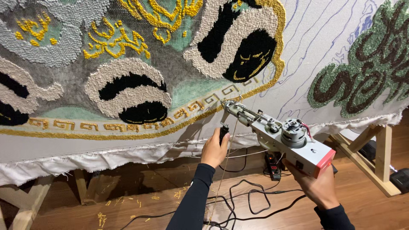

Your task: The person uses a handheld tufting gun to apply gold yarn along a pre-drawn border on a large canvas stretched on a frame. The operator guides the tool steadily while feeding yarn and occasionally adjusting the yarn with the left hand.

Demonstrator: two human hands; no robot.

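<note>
Head view shows a person at a big cloth (298,51) stretched on a wood frame (381,164). Both hands hold a tufting gun (281,138).

The left hand (214,150) is shut tight round the black front grip (223,133) of the gun. The right hand (317,185) is curled under the back end, at 4 o'clock from the left hand. Its fingers are hidden, so how tight they are cannot be told.

The gun sits low in the middle, at about 5 o'clock. Its tip (226,104) touches the cloth right at the gold line (238,100), by the small gold key shapes.

What could go wrong? The gun looks tilted, not flat on to the cloth. If the tip slips or lifts, it could miss loops or rip the cloth. The thin yarn (223,170) hangs down past the left arm. It could snag on the sleeve or on the black cords (251,204) on the floor (149,200), and then the yarn would pull out. The cords lie in loops near the feet, so a trip is a risk too.

The gun is a long grey metal box with a round motor (294,130) on top, thin red wires and a pink-red end cap (324,162). Its front is a thin metal arm.
</note>
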